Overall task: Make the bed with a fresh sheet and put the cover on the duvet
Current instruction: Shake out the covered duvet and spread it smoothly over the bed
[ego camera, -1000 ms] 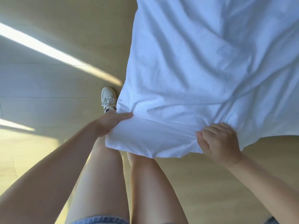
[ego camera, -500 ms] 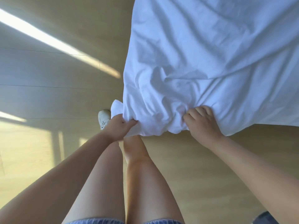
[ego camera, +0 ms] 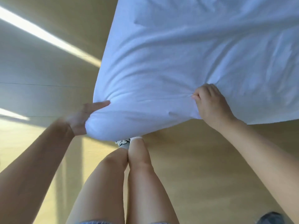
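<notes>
A large white covered duvet (ego camera: 186, 62) fills the upper right of the head view and hangs off above the floor. Its puffed near-left corner bulges just above my knees. My left hand (ego camera: 84, 117) grips that corner from the left side, thumb lying on top of the fabric. My right hand (ego camera: 210, 102) pinches a fold of the same near edge about an arm's width to the right, fingers curled into the cloth. The cloth is stretched taut between the two hands. What lies beneath the duvet is hidden.
Pale wooden floor (ego camera: 202, 167) spreads below and to the left, crossed by bright sunlight strips (ego camera: 48, 38). My bare legs (ego camera: 123, 183) stand close together under the corner, and a white shoe (ego camera: 123, 142) peeks out beneath the fabric.
Both hands have spread apart and lifted the near edge, turning the bunched fabric into a full rounded corner. The left hand moved left, the right hand moved right and up.
</notes>
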`<state>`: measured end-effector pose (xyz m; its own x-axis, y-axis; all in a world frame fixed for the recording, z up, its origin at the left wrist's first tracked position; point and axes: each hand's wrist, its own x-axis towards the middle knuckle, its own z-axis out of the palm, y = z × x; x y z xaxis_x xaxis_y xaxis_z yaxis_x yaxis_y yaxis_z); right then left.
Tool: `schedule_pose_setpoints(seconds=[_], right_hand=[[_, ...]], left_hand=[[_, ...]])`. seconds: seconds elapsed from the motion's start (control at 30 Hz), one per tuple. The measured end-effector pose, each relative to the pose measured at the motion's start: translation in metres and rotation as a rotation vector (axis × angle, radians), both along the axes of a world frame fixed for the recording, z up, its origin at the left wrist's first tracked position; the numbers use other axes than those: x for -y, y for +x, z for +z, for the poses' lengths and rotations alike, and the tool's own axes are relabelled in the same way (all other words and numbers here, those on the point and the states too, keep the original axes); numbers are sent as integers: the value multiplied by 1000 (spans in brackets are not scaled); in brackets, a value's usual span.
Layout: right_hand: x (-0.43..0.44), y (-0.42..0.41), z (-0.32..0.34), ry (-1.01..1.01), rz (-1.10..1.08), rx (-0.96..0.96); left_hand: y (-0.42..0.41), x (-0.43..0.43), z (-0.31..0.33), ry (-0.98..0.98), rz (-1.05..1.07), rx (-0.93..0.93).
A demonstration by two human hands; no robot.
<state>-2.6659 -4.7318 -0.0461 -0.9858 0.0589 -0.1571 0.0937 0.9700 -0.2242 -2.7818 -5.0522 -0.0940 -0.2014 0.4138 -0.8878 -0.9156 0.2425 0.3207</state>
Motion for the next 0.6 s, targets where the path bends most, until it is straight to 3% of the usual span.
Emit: schedule_pose_setpoints(seconds=[0.1,0.2,0.3,0.33,0.4,0.47,0.5,0.6], right_hand=[[12,-7,-10,87,60,138],[12,2,-30,57,-125,381],[18,20,-48,-108,-784,372],[22,22,-51,-244,-1094,374],[31,21,-60,-725,-1636,401],[36,15,-69,-1133,-1824,274],[36,10,-75,-1218,-1849,127],[40,-6,-85,-1054,-1905,-154]], left_hand=[[4,4,-3,-110,-49,1],[-3,-12,-9,-212,-181,-163],[-9,-22,-21,-265,-202,-181],[-7,-24,-22,-283,-217,-200],[-3,-27,-26,-309,-231,-235],[1,-28,-28,-322,-220,-242],[2,-29,-27,-334,-210,-237],[1,-35,-25,-373,-201,-234]])
